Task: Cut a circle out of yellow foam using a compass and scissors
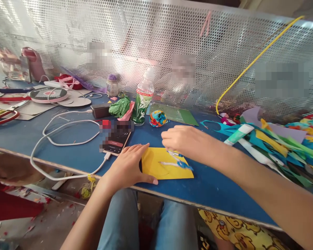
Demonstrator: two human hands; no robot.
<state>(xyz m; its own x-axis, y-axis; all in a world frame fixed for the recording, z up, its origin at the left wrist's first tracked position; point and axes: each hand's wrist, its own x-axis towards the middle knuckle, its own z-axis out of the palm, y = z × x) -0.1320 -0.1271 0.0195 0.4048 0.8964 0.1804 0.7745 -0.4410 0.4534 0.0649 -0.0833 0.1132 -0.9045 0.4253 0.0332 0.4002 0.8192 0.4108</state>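
A yellow sheet (152,163), apparently card or paper, lies near the front edge of the blue table. My left hand (129,165) rests flat at its left side, thumb and fingers spread apart, the thumb by the lower edge. Thin white and blue strand-like pieces (184,164) lie on the sheet; I cannot tell exactly what they are. Just above the sheet's upper right, my right hand (181,140) is closed with its fingers bunched together. What those fingers pinch, if anything, is hidden.
A phone (118,140) with a white cable (65,142) lies left of the sheet. Behind stand a green-labelled bottle (143,100) and a multicoloured paper ball (158,118). Paper scraps (279,142) and a glue tube (239,134) fill the right. Scissors (5,116) lie far left.
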